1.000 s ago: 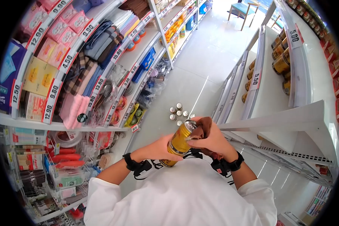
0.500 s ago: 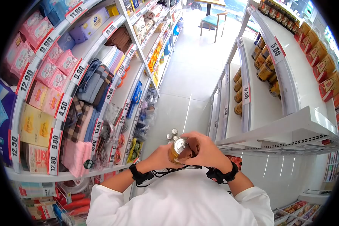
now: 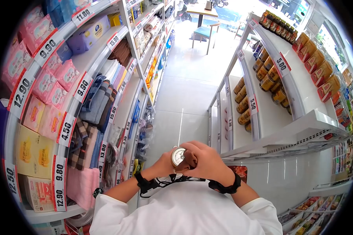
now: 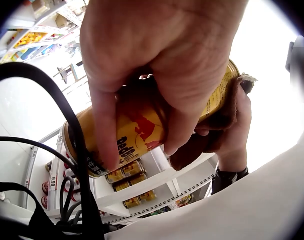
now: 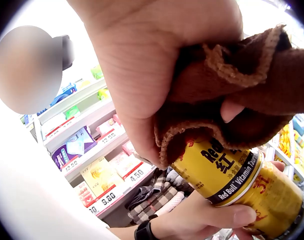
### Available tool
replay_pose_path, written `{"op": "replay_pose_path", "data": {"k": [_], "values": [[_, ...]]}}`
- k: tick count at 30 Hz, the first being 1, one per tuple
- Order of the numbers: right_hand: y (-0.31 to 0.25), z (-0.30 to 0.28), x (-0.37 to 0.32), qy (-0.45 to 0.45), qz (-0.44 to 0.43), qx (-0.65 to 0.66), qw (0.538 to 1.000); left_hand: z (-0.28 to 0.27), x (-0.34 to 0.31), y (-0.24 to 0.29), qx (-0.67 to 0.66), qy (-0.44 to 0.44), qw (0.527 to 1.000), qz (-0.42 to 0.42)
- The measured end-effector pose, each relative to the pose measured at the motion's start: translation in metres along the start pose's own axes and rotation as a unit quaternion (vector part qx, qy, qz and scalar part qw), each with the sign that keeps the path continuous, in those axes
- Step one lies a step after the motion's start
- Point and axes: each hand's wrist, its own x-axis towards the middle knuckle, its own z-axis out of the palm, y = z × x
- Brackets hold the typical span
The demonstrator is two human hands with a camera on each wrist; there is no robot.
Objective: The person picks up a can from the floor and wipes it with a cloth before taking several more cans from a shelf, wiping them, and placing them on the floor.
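My left hand [image 3: 163,165] grips gold Red Bull cans [image 4: 142,127] that appear stacked end to end, its fingers curled round the lower one. A metal rim between two yellow bodies shows in the right wrist view, where the upper can [image 5: 217,172] carries a black band. The silver lid [image 3: 178,156] faces up in the head view. Over the upper can my right hand [image 3: 208,161] holds a brown cloth [image 5: 192,122] with a stitched edge. The cloth wraps the can's upper part and overlaps the lid's right side.
Shelves of folded towels [image 3: 96,103] and pink packs [image 3: 51,84] stand close on the left. To the right, a white shelf unit [image 3: 302,125] bears several gold cans [image 3: 270,76]. A chair [image 3: 204,35] stands down the aisle, on the tiled floor [image 3: 180,102].
The head view has tilted up toward the aisle's far end, and the cans standing on the floor have passed out of sight. The held cans have turned more upright, lid facing the head camera.
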Motion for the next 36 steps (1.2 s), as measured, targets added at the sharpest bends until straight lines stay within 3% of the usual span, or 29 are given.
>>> {"op": "replay_pose_path", "data": {"k": [6,8,13,16,18,20,24,27,30,32,36], "values": [[-0.007,0.008,0.012,0.012,0.019,-0.065,0.998,-0.011,0.008,-0.008,-0.065,-0.013,0.997,0.04],[-0.005,0.013,0.015,0.009,0.049,-0.079,0.996,-0.008,0.013,-0.019,-0.094,0.025,0.992,0.084],[0.015,0.036,0.01,0.055,0.105,-0.097,0.988,0.002,0.016,-0.039,-0.116,0.043,0.991,0.044],[0.032,0.054,0.006,0.036,0.121,-0.066,0.99,0.016,0.012,-0.073,-0.127,0.073,0.989,0.013],[0.04,0.063,0.004,0.035,0.125,-0.072,0.989,0.012,0.018,-0.082,-0.061,0.073,0.995,0.031],[0.084,0.095,-0.004,0.031,0.119,-0.044,0.991,0.03,0.007,-0.129,-0.095,0.109,0.989,-0.038],[0.133,0.139,-0.026,0.03,0.124,0.006,0.992,0.049,-0.005,-0.174,-0.036,0.139,0.984,-0.105],[0.186,0.19,-0.045,-0.002,0.155,0.053,0.986,0.075,-0.018,-0.245,-0.005,0.172,0.978,-0.118],[0.204,0.209,-0.055,-0.024,0.197,0.067,0.978,0.096,-0.03,-0.273,0.032,0.187,0.972,-0.14],[0.246,0.252,-0.076,-0.057,0.241,0.075,0.966,0.123,-0.043,-0.326,0.01,0.169,0.964,-0.203],[0.281,0.272,-0.097,-0.069,0.31,0.061,0.946,0.153,-0.046,-0.348,-0.015,0.124,0.947,-0.296]]}}
